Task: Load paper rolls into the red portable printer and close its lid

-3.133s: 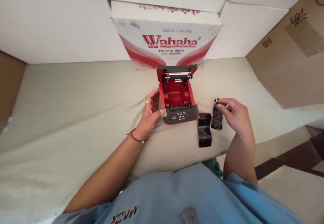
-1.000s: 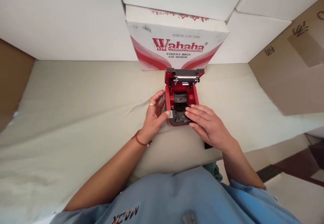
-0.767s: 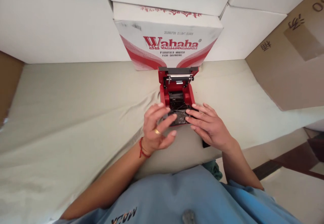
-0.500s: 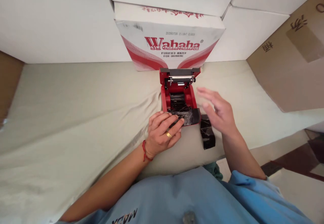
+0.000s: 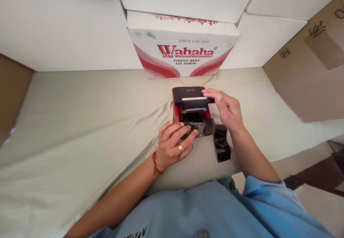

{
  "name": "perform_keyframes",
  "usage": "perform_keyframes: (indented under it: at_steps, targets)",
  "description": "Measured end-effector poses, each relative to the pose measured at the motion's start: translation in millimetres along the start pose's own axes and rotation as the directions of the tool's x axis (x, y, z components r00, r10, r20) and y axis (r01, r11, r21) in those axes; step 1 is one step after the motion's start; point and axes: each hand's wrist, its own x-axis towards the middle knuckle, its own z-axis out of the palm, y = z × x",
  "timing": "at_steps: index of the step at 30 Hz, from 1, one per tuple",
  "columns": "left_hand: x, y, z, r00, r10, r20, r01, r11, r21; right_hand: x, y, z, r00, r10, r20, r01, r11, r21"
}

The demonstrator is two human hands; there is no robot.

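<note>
While I watch from far away through the head camera, the largest thing before me is the pale cloth (image 5: 80, 123), which covers the work surface. Behind it I see white boxes (image 5: 67, 33) with plain sides. At the right leans a brown box (image 5: 292, 87); it carries black Chinese characters, one of which I read as 汤, and a mark like an "O". The blue shirt (image 5: 209, 205) shows letters cut by the lower edge, perhaps "MA". The water box (image 5: 185, 69) says "Wahaha®" in red, below this "PURIFIED WATER FOR DRINKING", and above it a row of digits too blurred for me to read surely.

In front of this box, on the cloth, stands the red and black printer (image 5: 210, 126). Its lid (image 5: 185, 94) is tilted, partly open; the small print there I cannot read. My two hands are apart. The right hand (image 5: 228, 110) has its fingertips at the lid's right edge, but I cannot tell if they pinch it. The left hand (image 5: 173, 143), fingers spread a little, rests on the black film (image 5: 201, 127) across the printer's front. A black strip (image 5: 222, 146) lies on the cloth, just beside the printer. Smallest are the red bracelet (image 5: 155, 163) and the gold ring (image 5: 180, 147).
</note>
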Motion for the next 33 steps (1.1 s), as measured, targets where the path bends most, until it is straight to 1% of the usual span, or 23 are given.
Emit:
perform_keyframes:
  at_steps: [2, 4, 6, 8, 9, 11, 14, 16, 17, 20, 23, 25, 27, 29, 30, 31, 33]
  targets:
    - [-1.6, -0.4, 1.5, 1.0, 0.003, -0.008, -0.003, 1.0, -0.005, -21.9, -1.7, -2.1, 0.995, -0.034, 0.098, 0.04, 0.997, -0.059]
    - [-3.2, -0.9, 2.9, 1.0, 0.022, -0.015, -0.022, 1.0, 0.0, -40.1, -3.2, 0.0, 0.986, -0.042, 0.162, 0.066, 0.987, -0.145]
    - [-4.4, -2.6, 3.2, 0.999, 0.039, -0.018, -0.039, 0.999, -0.008, -52.4, -6.5, 5.5, 0.986, -0.03, 0.165, 0.07, 0.968, -0.239]
    - [-4.5, -6.6, 1.8, 0.999, 0.029, -0.033, -0.031, 0.998, -0.045, -58.7, -11.4, 11.0, 0.988, -0.013, 0.153, 0.061, 0.949, -0.31]
    - [-3.8, -9.6, 0.4, 0.999, 0.009, -0.045, -0.012, 0.997, -0.072, -60.1, -13.9, 12.5, 0.988, -0.004, 0.156, 0.056, 0.943, -0.329]
    - [-1.2, -17.0, -3.1, 0.997, -0.067, -0.048, 0.061, 0.99, -0.124, -60.9, -18.5, 11.9, 0.981, 0.016, 0.192, 0.051, 0.941, -0.336]
    - [4.3, -27.4, -8.1, 0.983, -0.183, 0.034, 0.186, 0.962, -0.202, -61.1, -22.3, 3.6, 0.959, 0.035, 0.281, 0.057, 0.948, -0.313]
    - [6.9, -31.1, -9.5, 0.972, -0.221, 0.085, 0.235, 0.941, -0.244, -61.2, -23.3, -2.8, 0.946, 0.048, 0.321, 0.055, 0.951, -0.304]
    - [7.6, -32.0, -9.4, 0.967, -0.237, 0.093, 0.253, 0.933, -0.256, -61.3, -23.5, -5.4, 0.941, 0.055, 0.334, 0.052, 0.952, -0.303]
    - [7.3, -32.5, -6.5, 0.964, -0.258, 0.066, 0.266, 0.932, -0.246, -61.0, -23.8, -9.6, 0.926, 0.08, 0.369, 0.042, 0.949, -0.311]
    - [6.8, -32.8, -3.4, 0.977, -0.211, 0.029, 0.212, 0.952, -0.219, -60.4, -23.1, -9.9, 0.917, 0.088, 0.389, 0.043, 0.948, -0.315]
    - [7.7, -33.3, -3.2, 0.98, -0.197, 0.028, 0.199, 0.954, -0.225, -60.6, -22.6, -8.5, 0.923, 0.082, 0.376, 0.045, 0.947, -0.317]
    - [9.2, -34.0, -4.0, 0.974, -0.221, 0.042, 0.224, 0.939, -0.263, -62.3, -22.9, -5.9, 0.936, 0.063, 0.345, 0.058, 0.942, -0.33]
    - [10.0, -35.2, -4.0, 0.954, -0.289, 0.084, 0.3, 0.892, -0.338, -66.0, -24.6, -2.4, 0.95, 0.022, 0.31, 0.092, 0.933, -0.348]
    - [9.8, -36.1, -3.2, 0.935, -0.337, 0.109, 0.352, 0.85, -0.391, -68.6, -26.0, -0.7, 0.954, -0.007, 0.3, 0.117, 0.929, -0.352]
    - [9.3, -37.4, -1.7, 0.912, -0.389, 0.13, 0.404, 0.795, -0.452, -71.8, -27.7, 1.0, 0.954, -0.042, 0.297, 0.149, 0.925, -0.349]
    - [7.5, -40.5, 2.6, 0.852, -0.492, 0.181, 0.498, 0.653, -0.571, -79.0, -31.4, 3.9, 0.947, -0.121, 0.298, 0.221, 0.918, -0.329]
